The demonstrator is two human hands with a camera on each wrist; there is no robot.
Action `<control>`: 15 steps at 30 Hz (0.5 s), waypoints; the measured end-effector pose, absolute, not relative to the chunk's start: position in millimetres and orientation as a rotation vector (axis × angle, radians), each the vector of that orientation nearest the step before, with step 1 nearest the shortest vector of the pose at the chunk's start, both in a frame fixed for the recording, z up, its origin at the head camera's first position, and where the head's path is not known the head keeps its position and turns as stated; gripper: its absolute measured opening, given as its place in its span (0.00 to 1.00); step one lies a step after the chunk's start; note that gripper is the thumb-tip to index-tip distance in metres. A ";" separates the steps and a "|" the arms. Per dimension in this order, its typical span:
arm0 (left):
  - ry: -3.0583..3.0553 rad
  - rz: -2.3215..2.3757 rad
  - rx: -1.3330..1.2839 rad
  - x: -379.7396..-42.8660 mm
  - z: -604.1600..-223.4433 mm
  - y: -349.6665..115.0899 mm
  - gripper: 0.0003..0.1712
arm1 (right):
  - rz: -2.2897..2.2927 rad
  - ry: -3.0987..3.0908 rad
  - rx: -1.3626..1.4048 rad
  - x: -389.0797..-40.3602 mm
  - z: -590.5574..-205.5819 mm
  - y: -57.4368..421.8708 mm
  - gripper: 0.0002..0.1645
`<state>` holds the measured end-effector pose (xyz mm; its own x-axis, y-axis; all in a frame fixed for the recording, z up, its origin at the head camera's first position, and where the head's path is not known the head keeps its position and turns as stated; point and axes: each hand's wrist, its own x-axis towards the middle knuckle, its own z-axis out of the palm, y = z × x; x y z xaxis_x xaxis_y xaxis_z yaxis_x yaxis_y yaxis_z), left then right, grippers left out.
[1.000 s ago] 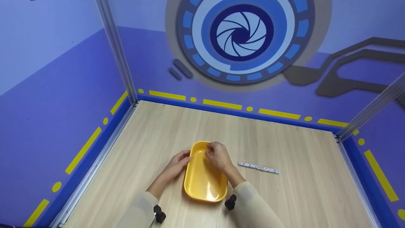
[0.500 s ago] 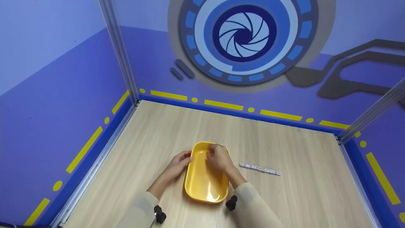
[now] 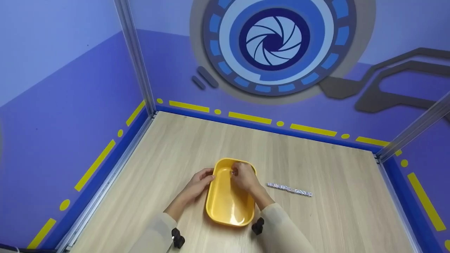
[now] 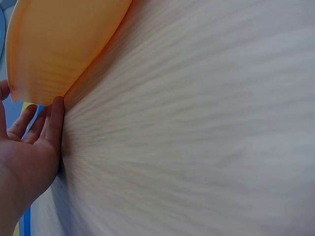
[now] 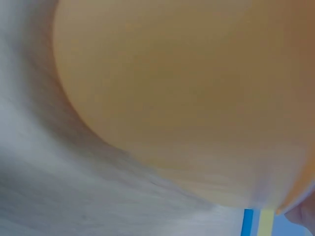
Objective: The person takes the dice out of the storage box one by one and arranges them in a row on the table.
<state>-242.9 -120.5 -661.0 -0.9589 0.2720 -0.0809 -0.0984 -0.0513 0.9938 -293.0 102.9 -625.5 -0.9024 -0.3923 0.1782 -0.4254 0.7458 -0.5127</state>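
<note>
A yellow plastic tray [image 3: 231,202], deep and rounded at its corners, stands lengthwise before me. My left hand [image 3: 198,183] holds its left side, thumb at the rim. In the left wrist view, the fingers [image 4: 55,120] lie stretched against the tray's outer wall, close to the table. My right hand [image 3: 245,176] reaches over the right rim into the far end, fingers curled. Its thumb and index finger pinch a small whitish piece [image 3: 233,172], mostly hidden by them. Right of the tray lies a straight row of small white dice [image 3: 289,189] with dark marks.
The pale wood-grain table [image 3: 182,140] is bounded by a purple left wall [image 3: 70,116] and a back wall [image 3: 168,70] with yellow dashes. Metal posts [image 3: 135,59] stand at the corners. Black wrist mounts [image 3: 178,238] sit on both sleeves.
The right hand dips slightly lower inside the tray, and the small whitish piece at its fingertips shows more now. Left hand, tray and dice row keep their places; the head view shifts slightly.
</note>
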 end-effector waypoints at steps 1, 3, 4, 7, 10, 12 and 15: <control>1.967 2.105 0.186 -243.2 -661.2 -120.7 0.25 | 0.868 -2.888 0.702 -293.7 -625.3 102.8 0.06; 1.969 2.110 0.187 -243.5 -661.3 -121.0 0.25 | 0.859 -2.904 0.747 -295.3 -625.5 102.6 0.06; 1.971 2.112 0.192 -243.7 -661.3 -121.0 0.25 | 0.852 -2.913 0.770 -296.0 -625.8 102.6 0.05; 1.993 2.098 0.214 -243.9 -661.5 -120.8 0.25 | 0.852 -2.916 0.843 -296.9 -626.8 102.9 0.04; 2.014 2.088 0.250 -244.1 -662.3 -120.9 0.25 | 0.900 -2.883 0.920 -296.5 -627.3 104.2 0.03; 2.017 2.088 0.255 -244.3 -662.9 -120.7 0.25 | 0.982 -2.862 0.947 -295.9 -626.1 105.6 0.03; 2.032 2.085 0.252 -244.7 -663.3 -119.9 0.26 | 1.116 -2.857 0.932 -294.3 -620.5 109.6 0.06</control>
<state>-244.7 -119.9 -663.3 -0.9615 0.2733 -0.0295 -0.0365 -0.0207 0.9991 -294.3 109.6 -620.5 -0.8289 -0.5403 0.1446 -0.4952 0.5888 -0.6388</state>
